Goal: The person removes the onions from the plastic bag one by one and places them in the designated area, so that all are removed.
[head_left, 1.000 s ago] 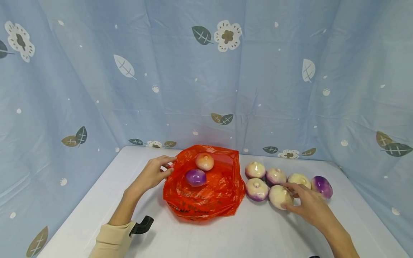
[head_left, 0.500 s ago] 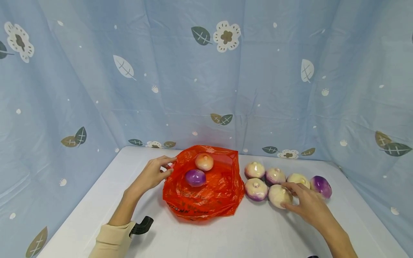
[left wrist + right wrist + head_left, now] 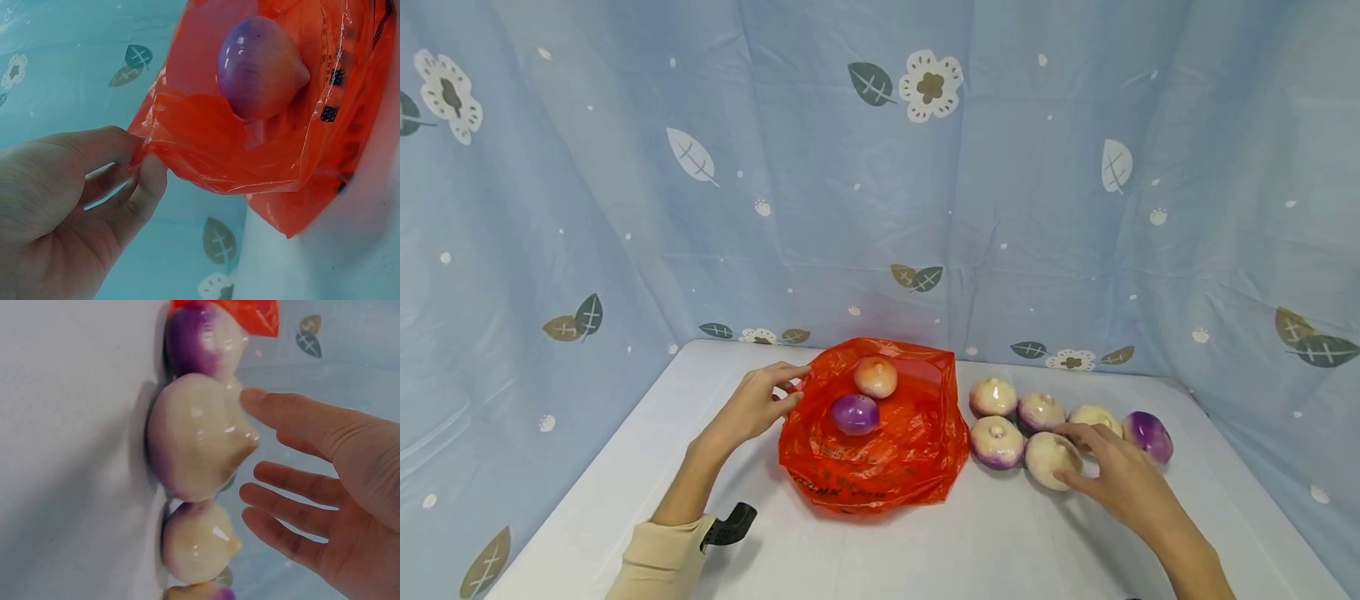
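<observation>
My left hand [image 3: 758, 404] pinches the left rim of a red plastic bag [image 3: 917, 454] between thumb and fingers; the left wrist view shows the thin film caught there. Inside the bag lie two glossy turnips, one purple [image 3: 854, 416] and one orange-cream [image 3: 876, 377]. Over at the right, my right hand [image 3: 1123, 479] hovers about a cream turnip [image 3: 1049, 461] in the front row, fingers loosely bent. In the right wrist view its fingertips [image 3: 256, 400] look apart from that turnip's pointed top. The hand partly hides another turnip [image 3: 1096, 417] behind it.
More purple-and-cream turnips [image 3: 997, 442] sit in two close rows right of the bag, with a purple one [image 3: 1148, 437] at the far right. All rest on a white table [image 3: 925, 558]. A blue patterned curtain [image 3: 1037, 233] rises behind and at both sides.
</observation>
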Demonstrator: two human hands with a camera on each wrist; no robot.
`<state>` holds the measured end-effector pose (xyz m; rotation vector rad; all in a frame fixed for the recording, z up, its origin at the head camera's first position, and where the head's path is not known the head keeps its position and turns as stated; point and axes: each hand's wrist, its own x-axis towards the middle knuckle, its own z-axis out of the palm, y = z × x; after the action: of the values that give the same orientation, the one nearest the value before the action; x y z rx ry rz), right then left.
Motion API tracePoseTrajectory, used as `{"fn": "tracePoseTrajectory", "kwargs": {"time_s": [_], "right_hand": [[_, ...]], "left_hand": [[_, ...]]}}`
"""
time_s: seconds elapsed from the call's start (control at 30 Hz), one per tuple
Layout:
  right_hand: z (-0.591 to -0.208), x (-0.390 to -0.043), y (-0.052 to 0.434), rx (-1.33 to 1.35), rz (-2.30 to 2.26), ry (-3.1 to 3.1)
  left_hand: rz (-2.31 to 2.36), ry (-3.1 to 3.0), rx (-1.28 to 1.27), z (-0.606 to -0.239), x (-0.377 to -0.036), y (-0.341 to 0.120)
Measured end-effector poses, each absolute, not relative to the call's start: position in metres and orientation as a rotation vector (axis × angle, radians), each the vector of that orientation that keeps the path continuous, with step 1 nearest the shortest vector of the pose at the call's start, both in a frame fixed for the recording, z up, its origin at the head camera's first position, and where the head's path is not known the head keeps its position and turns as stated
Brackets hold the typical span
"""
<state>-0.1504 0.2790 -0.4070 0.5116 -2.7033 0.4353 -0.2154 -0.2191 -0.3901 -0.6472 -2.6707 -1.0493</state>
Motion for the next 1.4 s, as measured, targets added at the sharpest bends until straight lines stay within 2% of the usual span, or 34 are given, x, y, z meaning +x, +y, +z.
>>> {"fn": "tracePoseTrajectory", "kwargs": {"time_s": [0.63, 1.4], "right_hand": [[-0.385, -0.15, 0.243, 0.532, 0.527, -2.697], [-0.383, -0.174, 0.145, 0.699, 0.605, -2.764]], "left_hand": [[-1.025, -2.697, -0.62, -0.389, -0.214, -0.22], [-1.023, -2.68, -0.632, -0.39, -0.215, -0.22]]}}
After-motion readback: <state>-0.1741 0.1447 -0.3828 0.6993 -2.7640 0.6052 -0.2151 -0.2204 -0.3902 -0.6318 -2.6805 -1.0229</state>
